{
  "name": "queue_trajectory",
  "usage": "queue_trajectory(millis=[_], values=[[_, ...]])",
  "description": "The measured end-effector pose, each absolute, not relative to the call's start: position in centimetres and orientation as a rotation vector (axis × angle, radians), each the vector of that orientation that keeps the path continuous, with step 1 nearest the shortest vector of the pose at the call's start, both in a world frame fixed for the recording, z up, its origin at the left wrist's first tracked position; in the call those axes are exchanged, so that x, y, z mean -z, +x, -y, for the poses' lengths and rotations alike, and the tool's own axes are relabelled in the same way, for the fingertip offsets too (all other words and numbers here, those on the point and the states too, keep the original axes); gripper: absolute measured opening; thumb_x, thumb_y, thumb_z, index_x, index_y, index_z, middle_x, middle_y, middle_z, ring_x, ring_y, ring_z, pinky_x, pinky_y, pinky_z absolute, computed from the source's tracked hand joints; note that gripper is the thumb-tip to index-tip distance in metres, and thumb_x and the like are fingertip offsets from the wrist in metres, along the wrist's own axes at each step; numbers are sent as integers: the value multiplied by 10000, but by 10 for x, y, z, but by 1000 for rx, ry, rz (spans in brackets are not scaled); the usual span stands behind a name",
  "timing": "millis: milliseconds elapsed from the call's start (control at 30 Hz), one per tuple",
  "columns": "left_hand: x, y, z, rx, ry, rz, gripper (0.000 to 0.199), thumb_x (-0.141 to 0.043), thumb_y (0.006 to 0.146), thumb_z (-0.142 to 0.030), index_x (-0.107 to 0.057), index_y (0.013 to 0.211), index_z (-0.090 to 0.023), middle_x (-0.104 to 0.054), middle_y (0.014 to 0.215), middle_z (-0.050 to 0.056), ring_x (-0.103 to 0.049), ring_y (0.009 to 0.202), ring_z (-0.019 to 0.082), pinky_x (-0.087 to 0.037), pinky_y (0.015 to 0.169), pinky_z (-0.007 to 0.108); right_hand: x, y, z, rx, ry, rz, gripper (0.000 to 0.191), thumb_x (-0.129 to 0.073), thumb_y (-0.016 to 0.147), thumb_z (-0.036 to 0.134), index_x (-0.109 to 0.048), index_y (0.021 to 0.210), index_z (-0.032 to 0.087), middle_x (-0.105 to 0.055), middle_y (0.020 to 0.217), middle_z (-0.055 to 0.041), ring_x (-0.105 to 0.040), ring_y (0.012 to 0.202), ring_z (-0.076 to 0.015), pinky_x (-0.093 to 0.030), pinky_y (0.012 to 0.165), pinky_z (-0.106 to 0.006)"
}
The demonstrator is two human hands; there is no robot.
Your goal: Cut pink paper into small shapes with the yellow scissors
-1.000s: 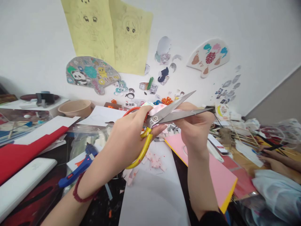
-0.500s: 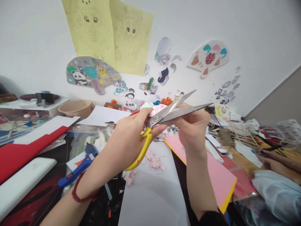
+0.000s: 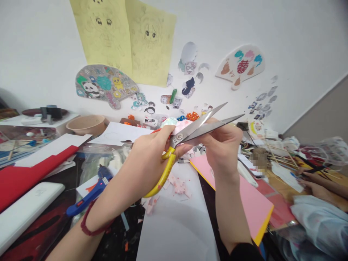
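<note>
My left hand [image 3: 152, 148], with a dark red cord bracelet at its wrist, is closed around the yellow and red handles of a pair of scissors [image 3: 190, 133]. Their blades stand apart and point up to the right. Behind them shows a piece of pale pink patterned paper [image 3: 182, 125], partly covered by the blades and fingers. My right hand [image 3: 223, 145] has its fingers bent and pinched at the paper's right side, just behind the lower blade. Pink paper scraps [image 3: 178, 185] lie below the hands on a white sheet [image 3: 174, 224].
On the left are a blue glue gun [image 3: 91, 197], a white oblong case [image 3: 32, 214], red card [image 3: 35, 170] and a beige bowl [image 3: 86, 125]. Pink and yellow sheets [image 3: 244, 199] lie right. A co-worker's hands [image 3: 318, 183] are at far right, beside thin sticks.
The scissor blades have drawn slightly closer together, the lower blade's tip rising a little. Both hands keep nearly the same place.
</note>
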State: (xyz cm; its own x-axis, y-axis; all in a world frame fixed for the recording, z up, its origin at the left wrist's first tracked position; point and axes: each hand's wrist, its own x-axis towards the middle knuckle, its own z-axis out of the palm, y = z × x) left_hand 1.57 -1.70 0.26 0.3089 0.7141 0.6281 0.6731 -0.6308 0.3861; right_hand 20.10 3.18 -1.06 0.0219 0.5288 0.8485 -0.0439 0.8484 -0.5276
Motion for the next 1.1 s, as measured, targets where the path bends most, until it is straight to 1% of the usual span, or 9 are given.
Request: queue_trajectory(millis=[133,267,367,500,633,767,867,1033,1100], values=[[-4,15,17,-1244,2516,-1319,389,-485,1031,-554,-603,986,-186,-625,658,-10,-531,539,154,-356,560,266,9,204,-31,-443,-444,1504,44,-842,760,228,-815,782,256,-769,742,4,-709,713,-183,-604,676,-341],[-5,12,17,-1239,2528,-1312,331,-551,1015,-507,-616,1014,-182,-646,671,-14,-561,564,158,-359,564,261,4,209,-28,-404,-398,1570,55,-839,767,212,-812,739,250,-744,689,10,-679,671,-169,-572,661,-330],[-4,11,17,-1245,2566,-1297,336,-543,1023,-495,-624,1046,-170,-638,660,-18,-545,549,150,-346,555,257,1,212,-26,-348,-406,1604,80,-842,774,232,-805,705,245,-719,660,6,-648,649,-163,-544,643,-330],[-4,12,16,-1263,2599,-1291,318,-541,1024,-474,-627,1048,-169,-608,630,-30,-505,518,134,-337,541,246,-1,216,-25,-307,-443,1606,93,-855,765,297,-796,713,248,-693,646,13,-625,633,-159,-530,617,-325],[-5,12,17,-1252,2585,-1279,284,-588,1002,-456,-636,1008,-176,-607,618,-42,-496,511,126,-339,537,243,-2,220,-23,-309,-449,1621,92,-851,768,300,-787,718,257,-670,631,25,-621,628,-154,-529,605,-319],[-4,12,18,-1232,2587,-1272,298,-624,990,-459,-664,1035,-167,-616,622,-45,-517,528,129,-343,540,247,-3,226,-21,-310,-453,1667,51,-839,777,287,-800,746,276,-694,645,29,-628,635,-154,-532,604,-318],[-3,12,18,-1206,2588,-1278,292,-643,981,-447,-680,1035,-162,-585,591,-54,-514,514,126,-334,524,239,-5,230,-19,-330,-434,1691,46,-834,774,240,-806,763,275,-691,642,37,-628,630,-148,-526,594,-310],[-4,12,19,-1238,2630,-1258,281,-675,965,-422,-685,971,-141,-462,527,-83,-396,460,98,-298,493,216,-9,233,-14,-355,-388,1747,92,-813,799,188,-818,819,277,-775,752,25,-696,693,-158,-563,641,-314],[-5,13,19,-1232,2624,-1248,281,-677,964,-418,-690,958,-137,-442,524,-87,-381,459,92,-295,488,209,-11,234,-12,-372,-388,1760,100,-818,797,177,-820,838,269,-781,759,24,-704,694,-155,-581,664,-313]])
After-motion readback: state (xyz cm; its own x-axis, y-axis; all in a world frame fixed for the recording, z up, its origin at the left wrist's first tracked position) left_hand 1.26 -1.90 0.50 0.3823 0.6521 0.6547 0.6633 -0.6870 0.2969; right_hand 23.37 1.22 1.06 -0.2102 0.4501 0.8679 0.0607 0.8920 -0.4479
